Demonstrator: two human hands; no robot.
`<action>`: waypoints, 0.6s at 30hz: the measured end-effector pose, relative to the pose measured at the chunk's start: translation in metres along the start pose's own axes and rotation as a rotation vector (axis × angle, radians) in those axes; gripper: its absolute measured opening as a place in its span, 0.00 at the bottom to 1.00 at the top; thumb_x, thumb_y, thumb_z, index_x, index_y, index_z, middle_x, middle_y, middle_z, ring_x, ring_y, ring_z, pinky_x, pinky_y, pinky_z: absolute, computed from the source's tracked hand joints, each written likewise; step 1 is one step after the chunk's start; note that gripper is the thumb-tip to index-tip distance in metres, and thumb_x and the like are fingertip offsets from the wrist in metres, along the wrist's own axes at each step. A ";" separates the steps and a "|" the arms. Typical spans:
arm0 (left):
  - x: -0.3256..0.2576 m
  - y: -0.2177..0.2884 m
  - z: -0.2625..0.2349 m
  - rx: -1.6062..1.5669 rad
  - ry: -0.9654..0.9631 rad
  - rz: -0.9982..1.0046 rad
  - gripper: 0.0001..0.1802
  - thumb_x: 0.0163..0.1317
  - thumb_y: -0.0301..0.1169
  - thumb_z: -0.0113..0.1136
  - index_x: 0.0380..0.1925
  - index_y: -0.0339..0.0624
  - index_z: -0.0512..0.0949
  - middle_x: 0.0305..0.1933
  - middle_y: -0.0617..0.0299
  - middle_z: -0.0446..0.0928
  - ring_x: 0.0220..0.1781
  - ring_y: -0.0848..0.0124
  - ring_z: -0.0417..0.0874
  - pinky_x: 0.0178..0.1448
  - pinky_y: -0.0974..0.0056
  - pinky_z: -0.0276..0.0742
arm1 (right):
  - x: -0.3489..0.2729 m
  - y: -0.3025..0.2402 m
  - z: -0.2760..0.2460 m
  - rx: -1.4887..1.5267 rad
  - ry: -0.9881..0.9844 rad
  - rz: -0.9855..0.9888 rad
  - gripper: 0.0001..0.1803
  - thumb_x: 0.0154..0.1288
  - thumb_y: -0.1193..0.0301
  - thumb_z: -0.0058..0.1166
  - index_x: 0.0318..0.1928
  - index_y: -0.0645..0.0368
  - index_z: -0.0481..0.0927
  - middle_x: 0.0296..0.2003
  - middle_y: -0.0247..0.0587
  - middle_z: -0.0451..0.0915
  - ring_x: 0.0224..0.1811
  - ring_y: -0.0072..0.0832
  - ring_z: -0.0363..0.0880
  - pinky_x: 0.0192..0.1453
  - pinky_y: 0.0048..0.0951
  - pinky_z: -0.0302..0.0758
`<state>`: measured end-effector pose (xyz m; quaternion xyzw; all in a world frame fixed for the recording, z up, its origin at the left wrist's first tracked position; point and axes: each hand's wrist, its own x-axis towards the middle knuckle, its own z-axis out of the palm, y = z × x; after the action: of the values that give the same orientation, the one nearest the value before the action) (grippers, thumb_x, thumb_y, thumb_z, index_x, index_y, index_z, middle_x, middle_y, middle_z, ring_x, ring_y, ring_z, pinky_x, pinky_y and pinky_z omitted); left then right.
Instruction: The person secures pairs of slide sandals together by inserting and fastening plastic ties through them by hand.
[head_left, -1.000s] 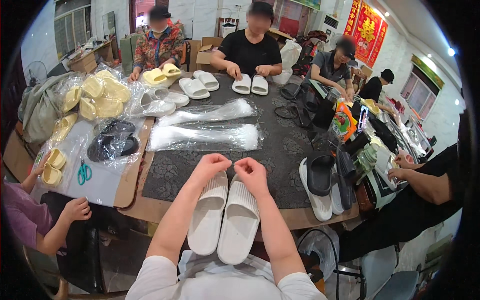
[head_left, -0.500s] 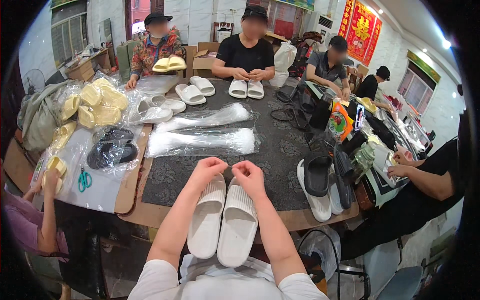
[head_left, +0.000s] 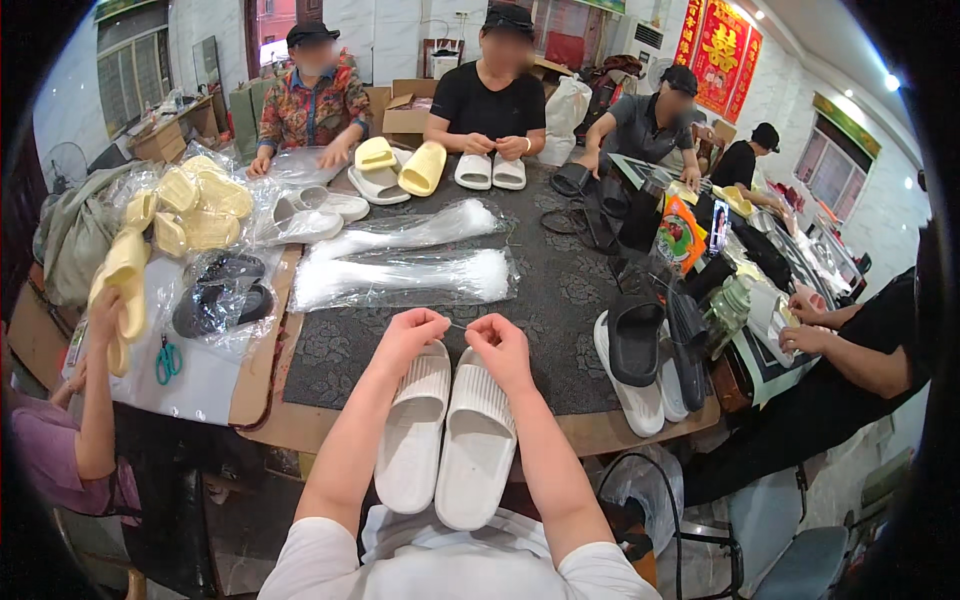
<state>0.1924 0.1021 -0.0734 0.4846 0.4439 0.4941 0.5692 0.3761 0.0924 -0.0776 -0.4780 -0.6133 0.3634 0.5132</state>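
The left hand [head_left: 412,332] has its thumb and fingertips pressed together, and the right hand [head_left: 502,345] does the same just beside it. From far away, I see a thin strand [head_left: 458,325] between them, and both hands look clamped on it. It is too small for me to tell what it is made of.

Right under the hands are two white slippers [head_left: 476,470], side by side. Their ribbed straps are near the hands, and their heels point back at the person's lap. The toe ends are by the near edge of the table, but I cannot tell what holds the slippers up.

I think the step in hand is fine finger work with the strand, right above the toes. To me, the next move calls for a firm pinch on both ends, slow fingers, and slippers that do not slide apart.

Past the hands, on the dark patterned mat [head_left: 560,350], lie two clear bags of white strips [head_left: 410,280]. They look like plastic ties. Over to the right, near the table's edge, a black slipper [head_left: 634,345] sits on a white one.
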 end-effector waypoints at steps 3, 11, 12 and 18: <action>-0.003 0.001 0.003 0.106 -0.192 -0.058 0.09 0.59 0.35 0.65 0.31 0.41 0.81 0.29 0.70 0.78 0.32 0.81 0.74 0.38 0.74 0.69 | -0.002 0.004 0.000 -0.167 -0.036 -0.219 0.05 0.58 0.72 0.62 0.34 0.60 0.82 0.23 0.28 0.79 0.25 0.14 0.73 0.31 0.20 0.71; -0.004 0.002 0.003 0.012 -0.033 -0.004 0.09 0.59 0.34 0.65 0.31 0.40 0.81 0.29 0.70 0.78 0.32 0.81 0.74 0.38 0.74 0.69 | -0.003 0.006 0.000 0.008 0.057 -0.019 0.05 0.57 0.73 0.61 0.32 0.60 0.81 0.23 0.29 0.78 0.25 0.15 0.73 0.32 0.21 0.71; -0.004 -0.001 0.001 0.010 -0.029 -0.007 0.09 0.59 0.34 0.65 0.31 0.40 0.81 0.29 0.70 0.78 0.32 0.81 0.74 0.38 0.74 0.69 | -0.005 0.002 0.001 -0.060 -0.014 -0.096 0.05 0.57 0.73 0.62 0.33 0.60 0.81 0.24 0.27 0.78 0.26 0.14 0.72 0.32 0.19 0.70; -0.006 0.011 0.001 -0.025 -0.002 -0.016 0.09 0.58 0.34 0.65 0.31 0.40 0.82 0.26 0.71 0.76 0.30 0.82 0.73 0.36 0.74 0.67 | 0.002 0.001 0.000 0.064 0.077 -0.036 0.02 0.58 0.76 0.60 0.32 0.59 0.80 0.24 0.23 0.76 0.26 0.11 0.69 0.32 0.16 0.67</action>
<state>0.1912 0.0968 -0.0618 0.4745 0.4411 0.4944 0.5795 0.3759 0.0944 -0.0780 -0.4641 -0.5894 0.3549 0.5579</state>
